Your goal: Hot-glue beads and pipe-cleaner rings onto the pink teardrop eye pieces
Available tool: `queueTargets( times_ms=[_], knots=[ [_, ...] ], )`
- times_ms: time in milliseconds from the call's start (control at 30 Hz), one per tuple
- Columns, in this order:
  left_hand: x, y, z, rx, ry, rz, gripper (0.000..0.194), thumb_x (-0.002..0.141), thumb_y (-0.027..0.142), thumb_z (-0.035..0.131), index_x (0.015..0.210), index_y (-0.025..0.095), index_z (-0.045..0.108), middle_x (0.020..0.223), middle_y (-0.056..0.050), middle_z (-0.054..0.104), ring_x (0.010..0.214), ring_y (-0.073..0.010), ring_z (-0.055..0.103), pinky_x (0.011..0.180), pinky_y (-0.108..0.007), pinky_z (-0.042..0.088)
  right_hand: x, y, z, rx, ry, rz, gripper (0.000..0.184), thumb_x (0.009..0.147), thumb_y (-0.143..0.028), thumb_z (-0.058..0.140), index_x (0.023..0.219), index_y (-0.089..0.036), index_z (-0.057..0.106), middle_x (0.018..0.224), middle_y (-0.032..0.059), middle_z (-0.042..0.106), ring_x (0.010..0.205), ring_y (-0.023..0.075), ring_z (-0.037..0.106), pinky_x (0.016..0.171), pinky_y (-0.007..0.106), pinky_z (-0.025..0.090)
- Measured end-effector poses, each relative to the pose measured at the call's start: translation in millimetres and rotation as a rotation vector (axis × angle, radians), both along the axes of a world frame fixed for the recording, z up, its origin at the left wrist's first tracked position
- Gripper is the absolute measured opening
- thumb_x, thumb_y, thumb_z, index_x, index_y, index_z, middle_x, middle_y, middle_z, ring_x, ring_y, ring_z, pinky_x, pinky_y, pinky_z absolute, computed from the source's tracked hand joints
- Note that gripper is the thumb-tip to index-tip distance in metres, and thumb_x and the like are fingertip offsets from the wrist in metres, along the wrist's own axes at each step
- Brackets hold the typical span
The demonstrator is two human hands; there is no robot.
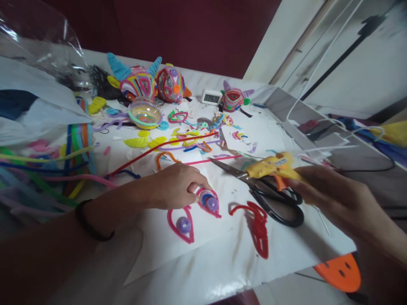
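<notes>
Between the thumb and fingers of my left hand (181, 186) is a pipe-cleaner eye (208, 200), pink-rimmed with blue and purple coils inside. Just below it a second pink teardrop outline (170, 220) with a purple coil (183, 225) in it lies on the white paper. My right hand (327, 190) is closed around a yellow glue gun (270, 166) with an orange trigger, its nozzle pointing left. Under the gun lie black-handled scissors (276, 212), blades partly apart. A red bent pipe-cleaner shape (259, 228) rests left of the scissor handles.
Colourful pipe-cleaner figures (138, 82) stand at the back beside a white digital timer (211, 97). A clear bowl (145, 114) sits before them. Loose pipe cleaners (79, 152) pile up at left. An orange piece (341, 273) is at lower right, and a grey ledge (305, 127) borders the right side.
</notes>
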State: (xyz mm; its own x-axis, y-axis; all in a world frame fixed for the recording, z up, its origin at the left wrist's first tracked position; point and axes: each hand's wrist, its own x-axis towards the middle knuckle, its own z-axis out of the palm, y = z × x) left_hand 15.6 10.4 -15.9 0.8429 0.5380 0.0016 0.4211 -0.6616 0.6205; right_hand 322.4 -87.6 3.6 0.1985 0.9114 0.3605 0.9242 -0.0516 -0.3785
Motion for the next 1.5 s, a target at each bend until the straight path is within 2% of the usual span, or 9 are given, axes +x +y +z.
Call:
queueTargets(
  times_ms=[100, 200, 300, 367, 467, 567, 800, 1067, 1500],
  knots=[
    [0, 0, -1.0, -0.001, -0.005, 0.001, 0.04, 0.068, 0.005, 0.057, 0.101, 0.02, 0.073, 0.067, 0.002, 0.057, 0.065, -0.0104, 0.053, 0.061, -0.019, 0.037, 8, 5, -6.1, -0.028, -0.006, 0.013, 0.052, 0.076, -0.07, 0.052, 0.078, -0.02, 0.067, 0.065, 0.0063, 0.068, 0.05, 0.0149, 0.059, 0.043, 0.026, 0.046],
    [0, 0, -1.7, -0.002, 0.0, 0.007, 0.04, 0.067, 0.005, 0.057, 0.101, 0.02, 0.073, 0.066, 0.003, 0.057, 0.065, -0.0106, 0.053, 0.061, -0.02, 0.037, 3, 0, -7.4, 0.026, -0.072, 0.007, 0.034, 0.083, -0.053, 0.054, 0.077, -0.021, 0.066, 0.074, 0.0063, 0.068, 0.059, 0.0148, 0.06, 0.051, 0.026, 0.046],
    [0, 0, -2.1, -0.014, 0.005, 0.01, 0.041, 0.067, 0.005, 0.057, 0.1, 0.021, 0.073, 0.067, 0.003, 0.057, 0.065, -0.0108, 0.053, 0.061, -0.02, 0.036, -22, -15, -4.3, 0.198, -0.18, 0.056, 0.015, 0.088, -0.034, 0.056, 0.083, -0.023, 0.064, 0.082, 0.0051, 0.066, 0.068, 0.0141, 0.06, 0.056, 0.026, 0.045],
    [0, 1, -2.7, -0.019, 0.002, 0.016, 0.04, 0.067, 0.006, 0.057, 0.1, 0.022, 0.073, 0.068, 0.003, 0.058, 0.065, -0.0108, 0.053, 0.061, -0.02, 0.036, -47, -26, -3.2, 0.194, -0.17, 0.173, 0.005, 0.086, -0.027, 0.061, 0.089, -0.025, 0.063, 0.079, 0.0025, 0.065, 0.066, 0.0133, 0.059, 0.052, 0.024, 0.044],
    [1, 2, -4.0, -0.021, 0.01, 0.031, 0.04, 0.067, 0.007, 0.057, 0.101, 0.023, 0.072, 0.069, 0.003, 0.06, 0.064, -0.0109, 0.053, 0.059, -0.02, 0.035, -84, -37, -7.7, 0.029, 0.004, 0.406, 0.008, 0.089, -0.023, 0.056, 0.094, -0.024, 0.061, 0.083, 0.0038, 0.063, 0.071, 0.015, 0.061, 0.054, 0.024, 0.049],
    [0, 2, -5.0, -0.012, 0.016, 0.027, 0.041, 0.066, 0.008, 0.057, 0.102, 0.023, 0.072, 0.068, 0.003, 0.059, 0.064, -0.0111, 0.052, 0.059, -0.021, 0.035, -111, -35, -17.8, 0.032, -0.015, 0.467, 0.014, 0.09, -0.022, 0.052, 0.102, -0.019, 0.06, 0.086, 0.0068, 0.06, 0.075, 0.0175, 0.06, 0.063, 0.03, 0.052],
    [0, 2, -4.1, -0.01, 0.011, 0.01, 0.04, 0.067, 0.008, 0.057, 0.102, 0.022, 0.071, 0.067, 0.004, 0.058, 0.064, -0.0109, 0.052, 0.06, -0.021, 0.035, -135, -23, -34.4, -0.018, -0.117, 0.378, 0.027, 0.089, -0.036, 0.055, 0.107, -0.016, 0.06, 0.085, 0.0084, 0.059, 0.079, 0.0245, 0.055, 0.071, 0.044, 0.047],
    [0, 2, -5.1, -0.02, -0.009, 0.035, 0.038, 0.066, 0.008, 0.059, 0.097, 0.024, 0.071, 0.064, 0.006, 0.054, 0.061, -0.0095, 0.05, 0.056, -0.02, 0.033, -140, -21, -41.2, -0.02, -0.058, 0.34, 0.022, 0.088, -0.032, 0.055, 0.104, -0.017, 0.061, 0.082, 0.0071, 0.059, 0.078, 0.0239, 0.054, 0.068, 0.04, 0.044],
    [0, 2, -5.6, -0.032, -0.01, 0.03, 0.033, 0.067, 0.011, 0.057, 0.096, 0.023, 0.069, 0.065, 0.006, 0.055, 0.06, -0.0094, 0.05, 0.055, -0.019, 0.033, -140, -20, -41.8, -0.041, 0.012, 0.312, 0.019, 0.087, -0.028, 0.055, 0.103, -0.02, 0.061, 0.084, 0.0059, 0.059, 0.081, 0.0233, 0.055, 0.071, 0.039, 0.043]
  ],
)
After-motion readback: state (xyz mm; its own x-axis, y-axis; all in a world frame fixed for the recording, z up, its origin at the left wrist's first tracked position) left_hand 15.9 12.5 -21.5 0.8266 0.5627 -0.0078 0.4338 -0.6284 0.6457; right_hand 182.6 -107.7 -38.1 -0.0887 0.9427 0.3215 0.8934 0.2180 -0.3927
